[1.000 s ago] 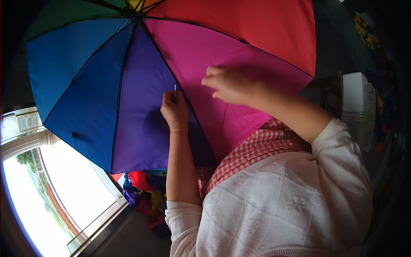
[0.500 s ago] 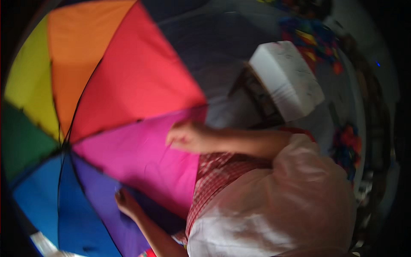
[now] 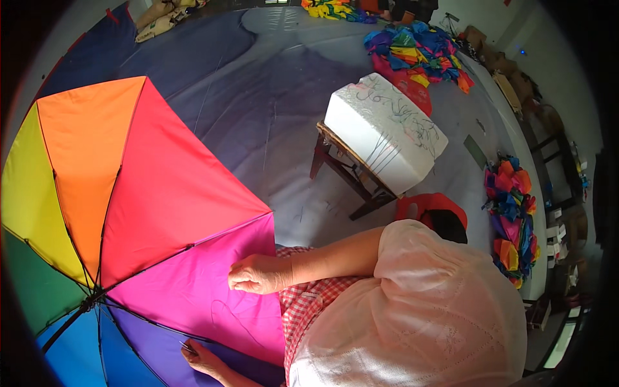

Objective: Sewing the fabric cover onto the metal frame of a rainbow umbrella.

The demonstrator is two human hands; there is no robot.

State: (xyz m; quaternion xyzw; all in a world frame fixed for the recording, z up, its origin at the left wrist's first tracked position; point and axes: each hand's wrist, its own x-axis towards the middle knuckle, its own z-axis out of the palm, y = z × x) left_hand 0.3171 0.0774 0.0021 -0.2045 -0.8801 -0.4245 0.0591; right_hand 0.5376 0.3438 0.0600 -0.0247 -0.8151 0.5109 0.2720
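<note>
An open rainbow umbrella [image 3: 180, 168] fills the left side, its inner face and dark ribs toward me. My right hand [image 3: 259, 274] is closed in a pinch over the pink panel; whatever is between its fingertips is too small to make out. Below it, a thin dark thread [image 3: 222, 307] curves across the pink cloth. Lower down, my left hand [image 3: 206, 362] is closed at the purple panel, beside a rib. A small dark object [image 3: 188, 349] with a thin, pale tip pokes out of its fingers; its kind is unclear. The ribs meet at the dark hub [image 3: 94, 295].
A white foam box [image 3: 393, 132] with dark scribble-like strands stands on a wooden stool [image 3: 361, 169]. Heaps of colourful cloth [image 3: 416, 51] lie at the back, with another pile [image 3: 512, 219] at the right. Red-checked fabric [image 3: 309, 297] covers my lap. Sacks [image 3: 161, 22] lie far left.
The view has shifted and sharpened, so the umbrella's top edge and the stool sit elsewhere in the picture. My right hand stays over the pink panel, my left by the purple one.
</note>
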